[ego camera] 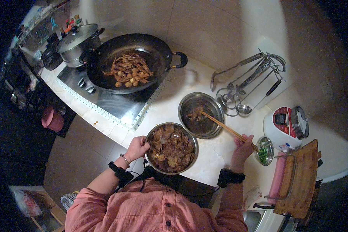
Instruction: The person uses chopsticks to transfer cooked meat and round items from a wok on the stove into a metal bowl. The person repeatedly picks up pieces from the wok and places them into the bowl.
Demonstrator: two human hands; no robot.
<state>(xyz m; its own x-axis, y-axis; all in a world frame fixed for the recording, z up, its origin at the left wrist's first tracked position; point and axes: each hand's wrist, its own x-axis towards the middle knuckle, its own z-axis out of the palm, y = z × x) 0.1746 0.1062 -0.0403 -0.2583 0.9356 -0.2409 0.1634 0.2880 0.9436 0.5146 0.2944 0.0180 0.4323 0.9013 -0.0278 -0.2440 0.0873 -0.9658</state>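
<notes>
My left hand (137,149) grips the rim of a metal bowl (196,155) at the counter's front edge. Brown cooked meat pieces (171,146) fill that bowl. In my right hand (243,149) is a pair of wooden chopsticks (224,126). Their tips reach into a second metal bowl (180,108), just beyond the first, and touch a small heap of brown food (195,114) there. Beside my right hand stands a small metal bowl (270,161) of chopped green pieces (262,153).
A black wok (156,49) with brown strips and round pieces sits on the cooktop (124,110), beside a lidded steel pot (72,47). Ladles hang on a utensil rack (255,75). To the right are a rice cooker (271,127) and wooden cutting boards (303,177); the sink (252,219) lies nearer.
</notes>
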